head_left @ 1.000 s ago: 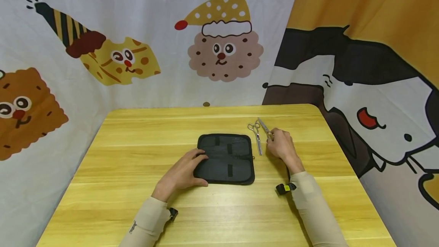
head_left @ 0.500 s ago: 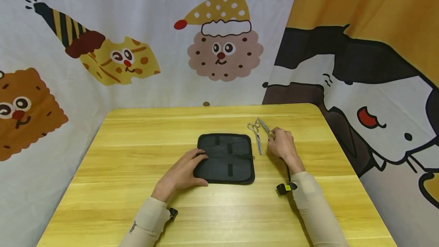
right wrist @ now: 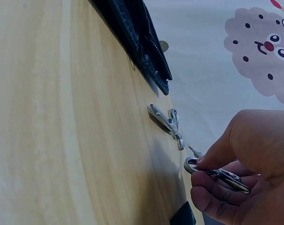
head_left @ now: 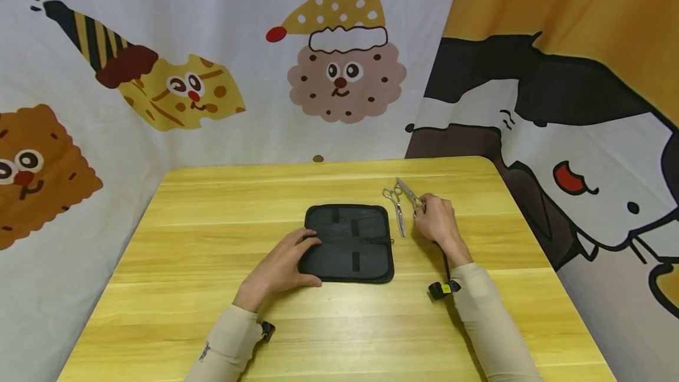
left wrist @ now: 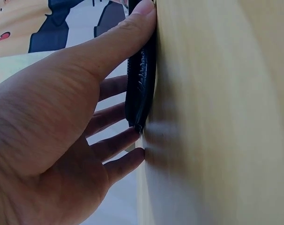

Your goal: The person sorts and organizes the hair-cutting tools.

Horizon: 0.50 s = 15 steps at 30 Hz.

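An open black zip case (head_left: 345,246) with elastic loops lies flat on the table. My left hand (head_left: 278,264) rests at its left edge, thumb along the near corner and fingers spread and fairly straight over the side. The left wrist view shows the thumb (left wrist: 118,44) against the case's dark edge (left wrist: 142,89). My right hand (head_left: 437,220) holds a pair of scissors (head_left: 407,192) by the handle, blades pointing away to the upper left. In the right wrist view, thumb and fingers pinch a finger ring (right wrist: 191,164). Thinning-type silver scissors (head_left: 398,212) lie between case and hand.
The wooden table (head_left: 212,205) has its far edge just behind the scissors. Curtains (head_left: 212,16) printed with cartoon figures hang behind and at both sides. A small camera (head_left: 440,290) is strapped at the right wrist.
My right hand and the scissors in it have shifted very slightly. The left hand and the case keep their places; the head view has tilted a little.
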Each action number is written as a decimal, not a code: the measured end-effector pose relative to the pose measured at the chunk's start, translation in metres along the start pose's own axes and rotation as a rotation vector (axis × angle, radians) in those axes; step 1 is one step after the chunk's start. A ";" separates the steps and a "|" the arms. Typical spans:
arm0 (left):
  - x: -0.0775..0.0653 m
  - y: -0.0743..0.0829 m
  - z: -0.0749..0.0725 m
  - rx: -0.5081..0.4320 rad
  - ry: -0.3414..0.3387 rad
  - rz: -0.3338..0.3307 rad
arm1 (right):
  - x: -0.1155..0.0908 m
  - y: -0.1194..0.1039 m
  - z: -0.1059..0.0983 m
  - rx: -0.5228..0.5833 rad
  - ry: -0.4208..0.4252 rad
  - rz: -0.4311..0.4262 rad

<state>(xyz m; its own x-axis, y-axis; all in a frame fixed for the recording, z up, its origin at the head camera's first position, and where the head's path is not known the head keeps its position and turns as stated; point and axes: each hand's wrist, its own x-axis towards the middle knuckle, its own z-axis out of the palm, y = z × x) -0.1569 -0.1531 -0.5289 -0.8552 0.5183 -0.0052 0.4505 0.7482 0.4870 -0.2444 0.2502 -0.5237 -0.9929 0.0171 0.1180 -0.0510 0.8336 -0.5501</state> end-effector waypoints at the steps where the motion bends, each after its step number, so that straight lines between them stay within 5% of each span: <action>1: 0.000 0.000 0.000 0.000 -0.002 -0.001 | 0.000 0.000 0.000 0.006 0.001 0.001; 15: 0.001 0.001 0.000 -0.016 -0.009 -0.007 | -0.001 -0.012 -0.006 0.047 0.030 -0.075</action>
<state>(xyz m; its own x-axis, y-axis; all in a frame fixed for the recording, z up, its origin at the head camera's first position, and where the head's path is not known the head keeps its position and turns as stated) -0.1577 -0.1515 -0.5280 -0.8560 0.5166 -0.0170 0.4400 0.7456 0.5005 -0.2418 0.2430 -0.5124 -0.9825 -0.0268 0.1845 -0.1304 0.8062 -0.5771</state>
